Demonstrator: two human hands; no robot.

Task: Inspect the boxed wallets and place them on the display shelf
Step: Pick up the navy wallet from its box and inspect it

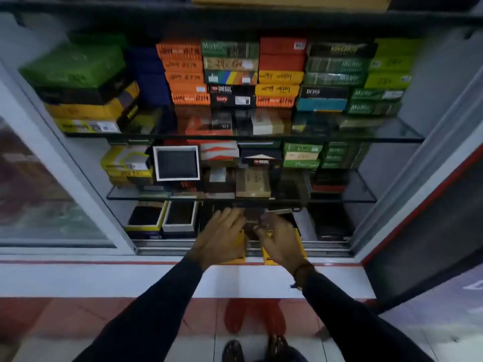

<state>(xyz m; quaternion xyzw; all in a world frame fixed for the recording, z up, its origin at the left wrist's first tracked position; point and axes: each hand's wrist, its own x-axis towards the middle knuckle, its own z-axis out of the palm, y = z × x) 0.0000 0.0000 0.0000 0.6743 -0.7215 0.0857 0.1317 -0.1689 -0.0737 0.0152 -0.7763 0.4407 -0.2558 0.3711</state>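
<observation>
Btm shelf (324, 245): yellow box (269, 253) w/ brown wallet (252, 222), both hands on it.

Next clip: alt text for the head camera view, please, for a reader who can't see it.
Two hands, left hand and right hand, handle a dark wallet over an open yellow box at the bottom shelf of a glass display cabinet. Higher shelves carry stacked coloured wallet boxes; the image is motion-blurred.

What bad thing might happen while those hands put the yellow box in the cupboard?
The left hand and right hand work right under the glass shelf, so knuckles might bump its edge. The brown wallet looks loose in the yellow box and might slip out.
</observation>
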